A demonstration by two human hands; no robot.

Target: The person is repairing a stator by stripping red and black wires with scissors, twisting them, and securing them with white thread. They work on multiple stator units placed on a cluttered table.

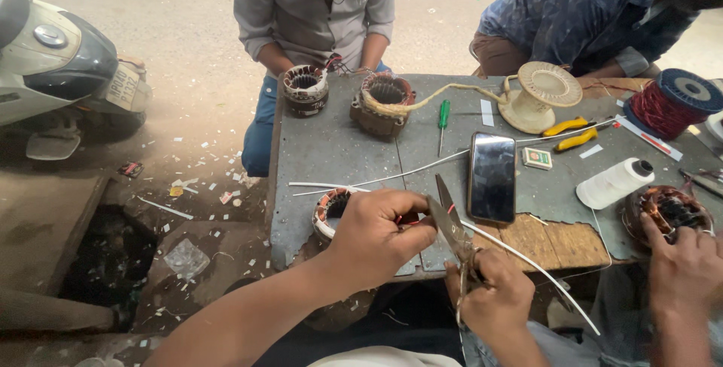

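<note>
Sleeve strip [410,219]: being pinched at the counter's near edge, just beside the stator [331,213].
Left hand [374,235]: grip closing on the strip's end.
Right hand [493,295]: gripping scissors [452,224], blades gaping beside the left fingertips.
Risk: nicking a fingertip; possibly knocking the phone [492,176], standing near.

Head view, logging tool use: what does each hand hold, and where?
Right hand grips metal scissors by the handles; left hand pinches something small at the blades, unclear what.
</note>
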